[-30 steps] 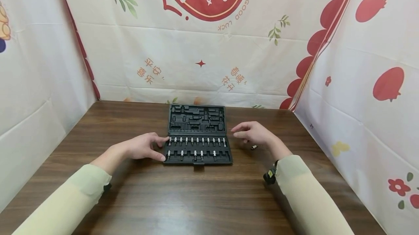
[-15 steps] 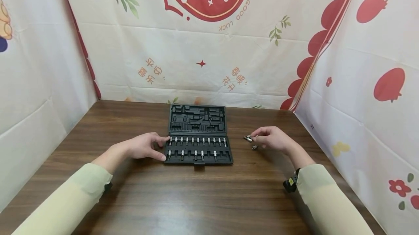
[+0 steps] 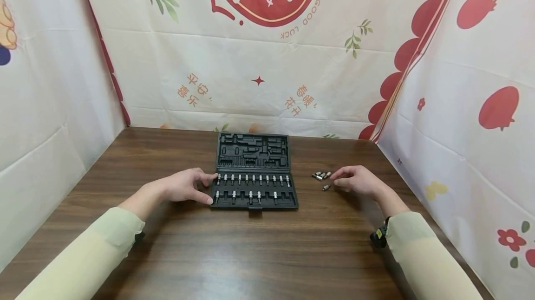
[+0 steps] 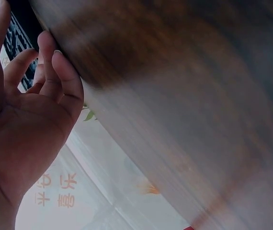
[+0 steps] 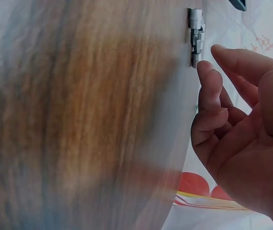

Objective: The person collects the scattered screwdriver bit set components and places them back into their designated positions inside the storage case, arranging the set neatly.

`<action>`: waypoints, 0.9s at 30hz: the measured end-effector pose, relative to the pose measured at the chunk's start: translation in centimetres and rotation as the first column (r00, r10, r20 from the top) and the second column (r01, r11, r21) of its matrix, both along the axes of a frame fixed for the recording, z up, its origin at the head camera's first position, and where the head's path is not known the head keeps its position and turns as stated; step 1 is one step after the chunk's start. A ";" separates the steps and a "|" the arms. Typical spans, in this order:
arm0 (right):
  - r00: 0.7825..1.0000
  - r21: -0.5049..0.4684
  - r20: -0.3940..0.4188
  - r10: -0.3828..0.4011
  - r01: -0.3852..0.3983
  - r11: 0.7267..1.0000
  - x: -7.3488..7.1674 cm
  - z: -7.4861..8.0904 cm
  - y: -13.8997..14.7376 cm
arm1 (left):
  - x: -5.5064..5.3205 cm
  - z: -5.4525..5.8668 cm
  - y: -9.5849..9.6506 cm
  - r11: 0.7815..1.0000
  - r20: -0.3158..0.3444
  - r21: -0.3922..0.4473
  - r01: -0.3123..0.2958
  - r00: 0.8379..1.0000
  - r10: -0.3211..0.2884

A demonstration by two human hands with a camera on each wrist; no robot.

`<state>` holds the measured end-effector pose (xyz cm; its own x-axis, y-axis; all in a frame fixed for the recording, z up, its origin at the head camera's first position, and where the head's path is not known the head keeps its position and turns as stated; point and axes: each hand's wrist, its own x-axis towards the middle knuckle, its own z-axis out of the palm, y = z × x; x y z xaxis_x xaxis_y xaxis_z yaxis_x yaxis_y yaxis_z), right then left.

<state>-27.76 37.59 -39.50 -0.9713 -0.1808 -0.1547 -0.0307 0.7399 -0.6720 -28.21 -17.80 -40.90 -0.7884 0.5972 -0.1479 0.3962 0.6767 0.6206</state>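
Observation:
A black plastic socket case [image 3: 253, 201] lies unfolded on the table, its moulded lid leaning back. Silver bit sockets [image 3: 253, 179] fill its rear row; several more, with gaps between, stand in the front row. My left hand [image 3: 184, 187] rests against the case's left side, thumb at the front corner and index finger farther back. To the right lies a small cluster of loose sockets [image 3: 319, 178], with a single socket [image 3: 326, 188] in front of it. Beside them is my right hand [image 3: 355, 181], holding nothing, thumb and index finger apart; the right wrist view shows its other fingers loosely bent.
The brown wooden table [image 3: 251, 258] extends in front of the case and to both sides. A printed cloth [image 3: 259, 58] hangs behind it and along the left and right. Each wrist carries a small dark camera, the right one [image 3: 379, 236] visible below the sleeve.
My right hand has moved right from beside the case and drawn off the loose sockets, so the cluster now shows. The left hand keeps its place at the case.

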 end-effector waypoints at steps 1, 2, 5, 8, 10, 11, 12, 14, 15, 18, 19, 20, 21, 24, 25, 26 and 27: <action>1.000 0.004 0.002 0.000 0.000 1.000 -0.1 -0.1 0.0 | 0.0 0.0 0.0 1.000 0.002 0.001 -0.002 1.000 0.002; 1.000 0.008 0.004 0.003 -0.003 1.000 -0.1 -0.1 0.0 | 0.0 0.0 0.0 1.000 0.002 0.000 -0.003 1.000 0.003; 1.000 0.011 0.005 0.025 -0.025 1.000 -0.2 -0.2 -0.1 | 0.0 0.1 -0.1 1.000 -0.011 -0.003 0.000 1.000 0.000; 0.999 0.012 -0.001 0.045 -0.045 0.999 -0.4 -0.2 -0.5 | 0.0 0.0 -0.1 1.000 -0.027 -0.003 0.003 1.000 -0.003; 0.999 0.017 -0.003 0.053 -0.053 0.998 -0.5 -0.1 -0.7 | 0.0 0.0 -0.1 1.000 -0.032 -0.001 0.006 0.999 -0.006; 0.998 0.023 -0.003 0.060 -0.059 0.998 -0.5 -0.1 -0.9 | 0.0 0.0 -0.1 1.000 -0.030 0.001 0.006 1.000 -0.006; 0.998 0.030 -0.002 0.066 -0.066 0.997 -0.5 -0.1 -1.0 | 0.0 0.0 -0.1 1.000 -0.029 0.002 0.007 1.000 -0.007; 0.997 0.044 0.001 0.071 -0.071 0.997 -0.6 -0.2 -1.3 | 0.0 -0.1 -0.1 1.000 -0.023 0.002 0.006 1.000 -0.006; 0.997 0.055 0.001 0.073 -0.073 0.996 -0.6 -0.3 -1.4 | -0.1 -0.2 -0.1 1.000 -0.019 0.002 0.004 1.000 -0.004; 0.997 0.079 -0.005 0.082 -0.081 0.994 -0.7 -0.5 -1.6 | -0.2 -0.2 0.0 1.000 -0.008 0.004 -0.002 1.000 0.002; 0.997 0.087 -0.007 0.080 -0.079 0.993 -0.7 -0.5 -1.7 | -0.2 -0.2 0.0 1.000 -0.005 0.003 -0.004 1.000 0.004; 0.997 0.094 -0.008 0.079 -0.078 0.993 -0.7 -0.6 -1.8 | -0.2 -0.2 0.0 1.000 -0.003 0.004 -0.005 1.000 0.005; 0.997 0.101 -0.010 0.080 -0.079 0.992 -0.6 -0.6 -1.9 | -0.2 -0.2 0.0 1.000 -0.003 0.004 -0.006 1.000 0.006; 0.997 0.126 -0.014 0.080 -0.078 0.989 -0.6 -0.6 -2.1 | -0.2 -0.2 0.0 1.000 -0.006 0.000 -0.010 1.000 0.010; 0.997 0.134 -0.014 0.079 -0.076 0.988 -0.6 -0.6 -2.2 | -0.1 -0.2 0.0 1.000 -0.008 -0.001 -0.011 1.000 0.011; 0.997 0.143 -0.016 0.082 -0.078 0.987 -0.6 -0.5 -2.2 | -0.1 -0.1 0.0 1.000 -0.011 -0.003 -0.010 1.000 0.010; 0.996 0.152 -0.017 0.084 -0.081 0.985 -0.6 -0.6 -2.2 | -0.1 -0.1 0.0 1.000 -0.011 -0.005 -0.010 1.000 0.010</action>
<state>-28.32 35.38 -40.06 -0.9577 -0.2366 -0.1637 -0.1101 0.8270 -0.5514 -28.28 -17.76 -40.97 -0.7956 0.5889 -0.1420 0.3963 0.6833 0.6131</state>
